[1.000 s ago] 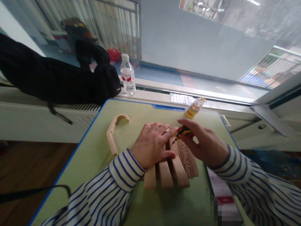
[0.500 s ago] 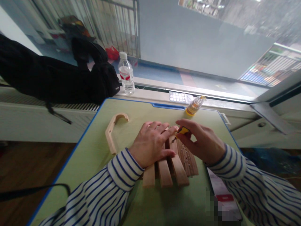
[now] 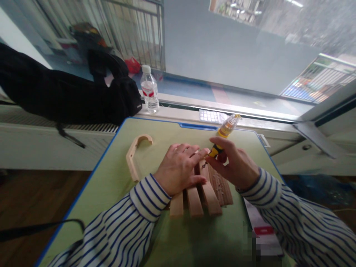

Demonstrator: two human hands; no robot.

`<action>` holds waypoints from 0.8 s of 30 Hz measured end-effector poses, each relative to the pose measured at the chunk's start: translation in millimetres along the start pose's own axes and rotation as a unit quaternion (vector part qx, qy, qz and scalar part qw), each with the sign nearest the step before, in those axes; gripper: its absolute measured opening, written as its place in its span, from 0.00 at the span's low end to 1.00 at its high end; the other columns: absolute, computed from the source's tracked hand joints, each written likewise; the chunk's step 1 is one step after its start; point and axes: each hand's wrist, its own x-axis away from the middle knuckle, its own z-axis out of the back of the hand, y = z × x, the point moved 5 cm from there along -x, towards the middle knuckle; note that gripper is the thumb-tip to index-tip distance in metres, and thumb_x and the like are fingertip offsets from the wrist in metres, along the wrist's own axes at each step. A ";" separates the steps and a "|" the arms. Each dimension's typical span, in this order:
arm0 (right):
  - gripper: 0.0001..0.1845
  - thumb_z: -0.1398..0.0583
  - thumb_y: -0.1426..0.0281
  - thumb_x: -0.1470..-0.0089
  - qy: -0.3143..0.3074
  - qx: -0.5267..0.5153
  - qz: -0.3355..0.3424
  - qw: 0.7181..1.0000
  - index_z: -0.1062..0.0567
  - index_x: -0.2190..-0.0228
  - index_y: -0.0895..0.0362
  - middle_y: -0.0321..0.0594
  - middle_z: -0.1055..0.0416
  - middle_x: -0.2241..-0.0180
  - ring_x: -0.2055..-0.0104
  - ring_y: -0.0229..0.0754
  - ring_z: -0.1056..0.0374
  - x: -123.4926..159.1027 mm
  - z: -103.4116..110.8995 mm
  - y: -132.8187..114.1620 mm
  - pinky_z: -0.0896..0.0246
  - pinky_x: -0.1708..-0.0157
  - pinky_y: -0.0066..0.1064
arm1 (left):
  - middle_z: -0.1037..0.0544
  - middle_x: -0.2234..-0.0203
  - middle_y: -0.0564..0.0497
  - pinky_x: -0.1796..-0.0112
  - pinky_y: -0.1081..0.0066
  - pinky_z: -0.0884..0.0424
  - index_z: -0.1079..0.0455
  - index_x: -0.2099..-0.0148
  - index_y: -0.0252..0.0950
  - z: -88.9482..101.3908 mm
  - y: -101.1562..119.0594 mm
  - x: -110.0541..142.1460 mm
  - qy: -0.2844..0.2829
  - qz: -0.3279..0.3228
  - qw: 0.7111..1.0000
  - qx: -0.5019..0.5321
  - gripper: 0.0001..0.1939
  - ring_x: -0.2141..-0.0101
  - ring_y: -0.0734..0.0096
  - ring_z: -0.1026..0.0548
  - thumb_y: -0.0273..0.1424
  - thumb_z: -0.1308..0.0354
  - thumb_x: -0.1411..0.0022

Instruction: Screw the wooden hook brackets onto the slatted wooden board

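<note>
My left hand [image 3: 179,168] lies flat across several pale wooden slats [image 3: 196,204], fingers apart, pressing on them. A yellow-and-black screwdriver [image 3: 215,150] is gripped between the thumb and fingers of my right hand [image 3: 237,163]; its lower end is close to my left fingertips, above the rightmost slat. Small dark metal fittings [image 3: 204,165] show on that slat below the screwdriver, too small to make out fully. Under the slats and to their right is a brown grooved board [image 3: 221,187] with several tiny shiny pieces on it.
A curved wooden piece [image 3: 134,155] lies left on the green table [image 3: 108,193]. A small clear-and-yellow bottle [image 3: 228,126] is at the far edge. A water bottle [image 3: 149,89] and black bag [image 3: 122,92] are on the sill. A phone-like flat object [image 3: 263,230] lies under my right forearm.
My right hand has tilted slightly and moved a little left, showing more of the screwdriver's handle. My left hand stays on the slats. The view has shifted slightly.
</note>
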 end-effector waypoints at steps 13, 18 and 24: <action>0.24 0.45 0.72 0.45 -0.049 -0.062 0.006 0.997 0.42 0.47 0.58 0.37 0.28 0.72 0.76 0.34 0.32 -0.4 6.9 -3.9 0.36 0.77 0.25 | 0.32 0.50 0.46 0.51 0.57 0.44 0.45 0.40 0.41 -0.3 -0.6 0.6 -0.003 -0.004 1.000 -0.011 0.39 0.51 0.54 0.36 0.52 0.41 0.50; 0.24 0.44 0.72 0.46 -0.019 -0.052 0.005 0.998 0.40 0.48 0.58 0.37 0.27 0.71 0.74 0.36 0.30 0.9 5.5 -1.7 0.33 0.73 0.27 | 0.32 0.50 0.46 0.50 0.56 0.45 0.43 0.41 0.41 -1.1 -0.3 -0.1 -0.003 -0.004 1.000 -0.009 0.37 0.51 0.54 0.36 0.52 0.42 0.49; 0.24 0.43 0.72 0.46 0.006 -0.047 0.010 0.999 0.40 0.48 0.57 0.37 0.27 0.68 0.71 0.36 0.29 3.7 3.5 -0.9 0.33 0.71 0.27 | 0.32 0.49 0.46 0.50 0.56 0.45 0.45 0.40 0.41 -1.9 -1.4 -0.4 -0.003 0.000 1.000 -0.002 0.39 0.51 0.53 0.37 0.52 0.41 0.50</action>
